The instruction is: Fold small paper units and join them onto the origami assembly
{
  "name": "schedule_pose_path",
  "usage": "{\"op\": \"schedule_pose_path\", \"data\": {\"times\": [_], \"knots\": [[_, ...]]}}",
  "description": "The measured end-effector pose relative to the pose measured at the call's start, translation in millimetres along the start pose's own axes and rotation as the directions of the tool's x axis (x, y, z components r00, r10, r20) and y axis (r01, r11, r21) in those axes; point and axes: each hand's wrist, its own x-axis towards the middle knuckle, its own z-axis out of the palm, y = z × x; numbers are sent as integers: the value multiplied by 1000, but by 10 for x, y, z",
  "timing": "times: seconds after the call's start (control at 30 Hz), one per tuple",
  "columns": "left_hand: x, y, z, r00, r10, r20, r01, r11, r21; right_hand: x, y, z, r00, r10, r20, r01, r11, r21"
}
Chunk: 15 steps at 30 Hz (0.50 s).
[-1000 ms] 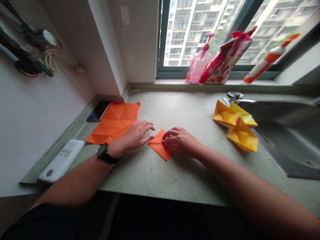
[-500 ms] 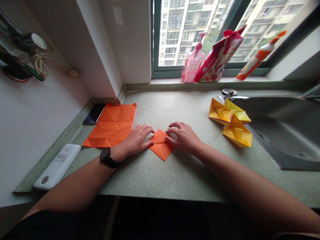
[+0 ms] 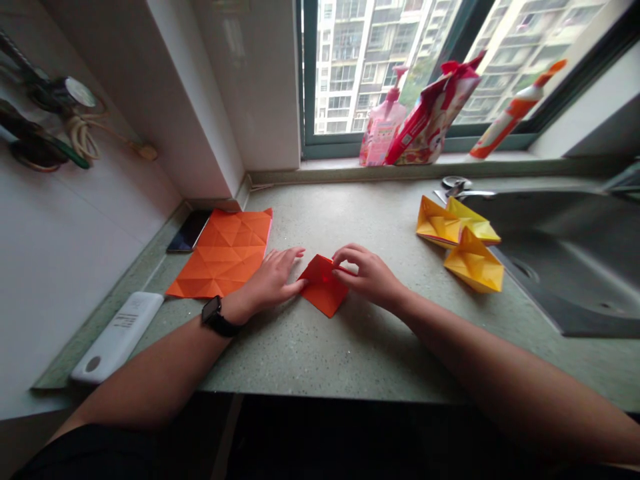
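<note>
While the left hand (image 3: 273, 280) lies open and relaxed on the speckled grey-green countertop (image 3: 350, 357), its fingertips just touch the left corner of a small folded square of orange-red origami paper (image 3: 324, 288), which sits diamond-wise near the middle of the frame. It holds nothing. The right hand (image 3: 370, 275) is curled over the upper right edge of that square, with its fingers (image 3: 345, 270) bent onto the paper. It may be pinching a flap, though the fingers hide too much to be sure.

A black wristwatch (image 3: 215, 316) circles the left wrist. Left of the hands lies a larger orange sheet (image 3: 223, 253), criss-crossed with creases, with a dark smartphone (image 3: 189, 231) just beyond it at the wall and a white power bank (image 3: 117, 338) at lower left. To the right, three folded yellow paper models (image 3: 473, 265) sit close together beside a stainless steel sink (image 3: 565, 273), with scissors (image 3: 453, 187) behind them. Along the window sill at upper right stand a pink bottle (image 3: 383, 130), a red-and-white packet (image 3: 430, 117) and an orange-and-white glue tube (image 3: 510, 117). A coiled cable (image 3: 80, 137) hangs on the wall at upper left.
</note>
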Motion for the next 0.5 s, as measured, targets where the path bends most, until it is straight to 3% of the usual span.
{"op": "schedule_pose_path", "data": {"times": [0.13,0.27,0.5], "knots": [[10,38,-49,998,23,-65,-31,992,-120,-9,-99,-30,982,-148,-122,150,989,8],[15,119,-99,983,62,-170,-96,976,-197,-45,-191,-46,958,-239,-161,234,971,-49],[-4,205,-103,921,171,-351,-258,941,-220,-68,-219,-13,897,-331,-294,320,943,-87]]}}
